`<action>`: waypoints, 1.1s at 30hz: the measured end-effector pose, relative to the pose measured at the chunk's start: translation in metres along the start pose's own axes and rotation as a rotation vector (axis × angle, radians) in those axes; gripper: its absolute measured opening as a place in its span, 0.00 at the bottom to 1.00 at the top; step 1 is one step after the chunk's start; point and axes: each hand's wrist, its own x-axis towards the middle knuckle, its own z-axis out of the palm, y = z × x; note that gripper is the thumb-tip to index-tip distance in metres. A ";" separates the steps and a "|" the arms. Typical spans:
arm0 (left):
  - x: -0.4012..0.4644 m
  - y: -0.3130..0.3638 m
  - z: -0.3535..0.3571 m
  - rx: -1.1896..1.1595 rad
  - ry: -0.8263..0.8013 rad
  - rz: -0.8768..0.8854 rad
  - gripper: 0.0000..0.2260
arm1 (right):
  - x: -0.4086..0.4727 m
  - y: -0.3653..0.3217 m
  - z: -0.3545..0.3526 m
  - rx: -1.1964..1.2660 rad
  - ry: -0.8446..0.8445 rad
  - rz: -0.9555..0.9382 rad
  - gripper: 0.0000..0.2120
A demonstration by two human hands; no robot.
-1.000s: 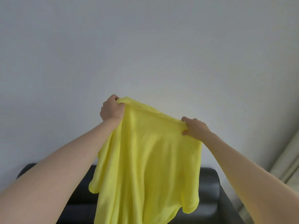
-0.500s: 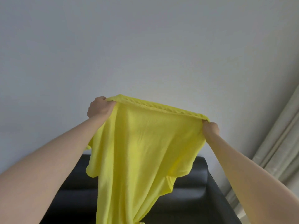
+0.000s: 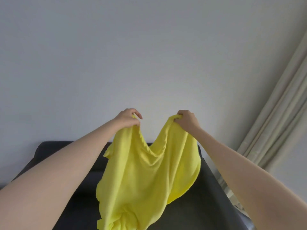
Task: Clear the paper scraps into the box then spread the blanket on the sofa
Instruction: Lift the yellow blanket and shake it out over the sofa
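Over the sofa, both hands grip the blanket

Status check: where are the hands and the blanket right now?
Left hand and right hand each grip the top edge of the yellow blanket. Blanket slack, hanging over the black sofa. Nothing in the way.
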 end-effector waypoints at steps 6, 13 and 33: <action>-0.031 0.019 0.024 0.099 -0.205 0.048 0.30 | -0.036 -0.047 0.008 0.087 -0.110 -0.166 0.06; -0.056 0.010 0.031 0.027 -0.160 0.168 0.12 | -0.060 -0.065 0.017 0.232 -0.123 -0.114 0.11; -0.076 -0.062 -0.051 0.673 -0.230 -0.440 0.32 | -0.108 -0.073 0.068 0.607 -0.115 0.275 0.04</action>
